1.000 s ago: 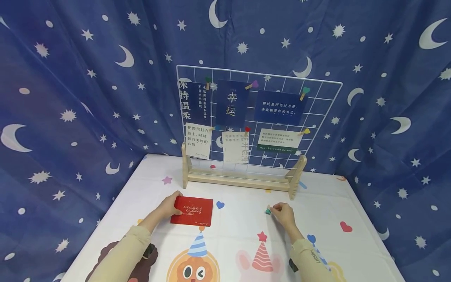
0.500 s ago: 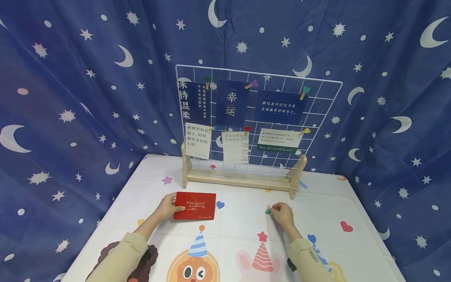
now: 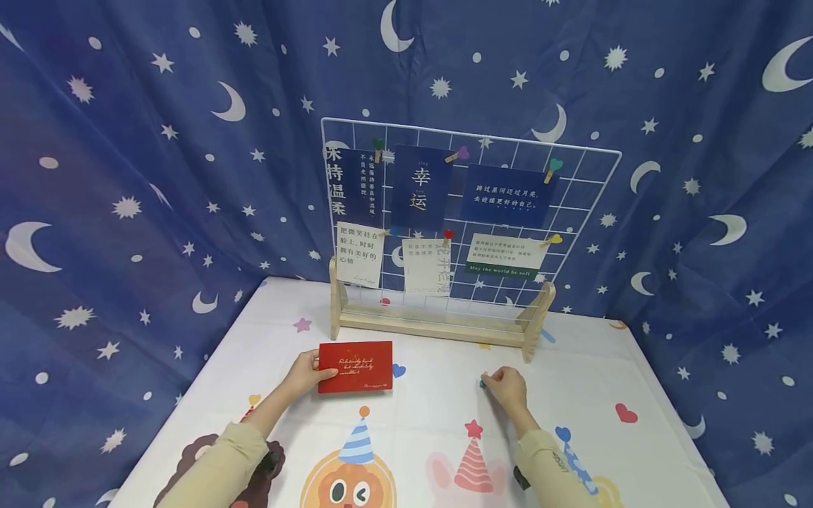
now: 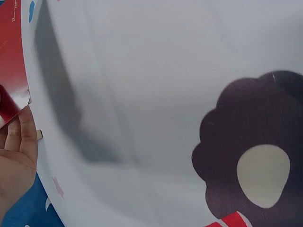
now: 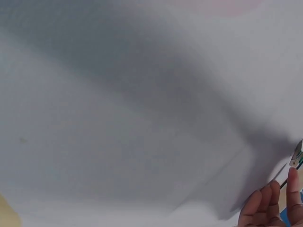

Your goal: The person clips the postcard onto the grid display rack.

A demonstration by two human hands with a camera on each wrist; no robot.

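Note:
My left hand point(image 3: 301, 375) grips the left edge of a red postcard point(image 3: 358, 358), thumb on its printed face. Raised off the table, the card faces the head camera. The left wrist view catches only part of the red postcard point(image 4: 12, 56) and some fingers point(image 4: 21, 135). Over to the right, my right hand point(image 3: 508, 389) pinches a small wooden clothespin point(image 3: 483, 382) with a green heart, mostly covered by the fingers. At the lower right of the right wrist view, that clothespin point(image 5: 296, 158) shows at the fingertips point(image 5: 293, 176).
Behind the hands stands a white wire grid rack on a wooden base point(image 3: 432, 329). Blue cards point(image 3: 422, 187) hang in its upper row and pale cards point(image 3: 358, 254) below, each with a heart clothespin. A starry blue curtain point(image 3: 286, 63) surrounds the white printed tablecloth point(image 3: 438, 381).
The left hand has lifted the red postcard from the table, moving it slightly away and to the right while tilting it up. The right hand has barely moved; less of its clothespin shows.

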